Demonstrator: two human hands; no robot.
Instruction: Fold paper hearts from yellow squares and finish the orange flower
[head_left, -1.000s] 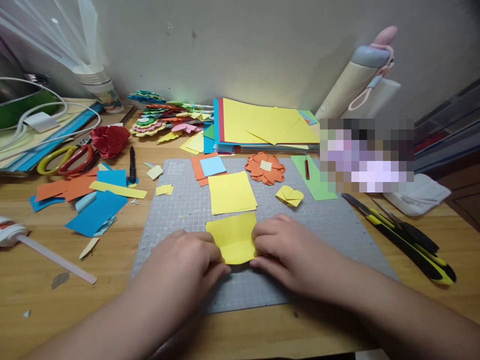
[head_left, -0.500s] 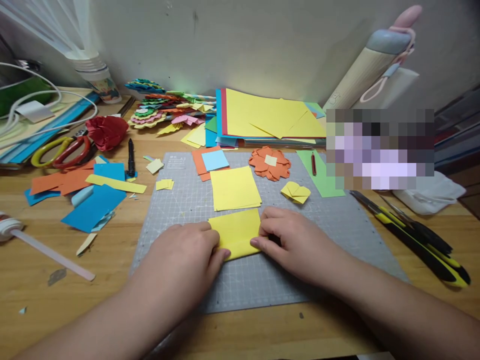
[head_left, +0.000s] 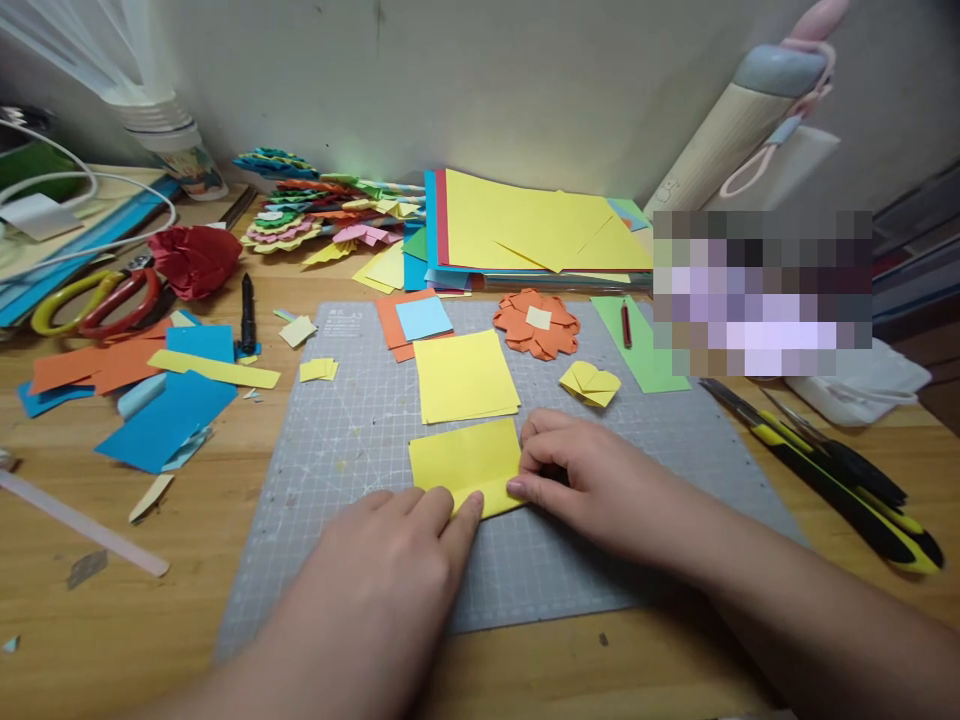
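Observation:
A folded sheet of yellow paper (head_left: 466, 455) lies on the grey cutting mat (head_left: 337, 590), its fold along the near edge. My left hand (head_left: 390, 560) is at that near edge, fingers closed, with thumb and fingertips pressed on the fold. At the paper's right end my right hand (head_left: 574, 470) pinches the corner between thumb and curled fingers. Just beyond lies a stack of yellow paper squares (head_left: 466, 378). Farther back sit an orange paper flower (head_left: 536, 335) with a pale square at its centre and a yellow folded paper heart (head_left: 590, 383).
Left of the mat are blue paper scraps (head_left: 165, 420), scissors (head_left: 124, 305) and a black pen (head_left: 247, 315). A craft knife (head_left: 847, 490) lies on the right. Coloured sheets (head_left: 525, 220) and several paper flowers (head_left: 300, 215) line the wall. A red pencil (head_left: 626, 325) rests on green paper.
My left hand has slid right and nearer along the fold, uncovering the paper's left end. The right hand keeps its pinch at the right end. The view has shifted slightly.

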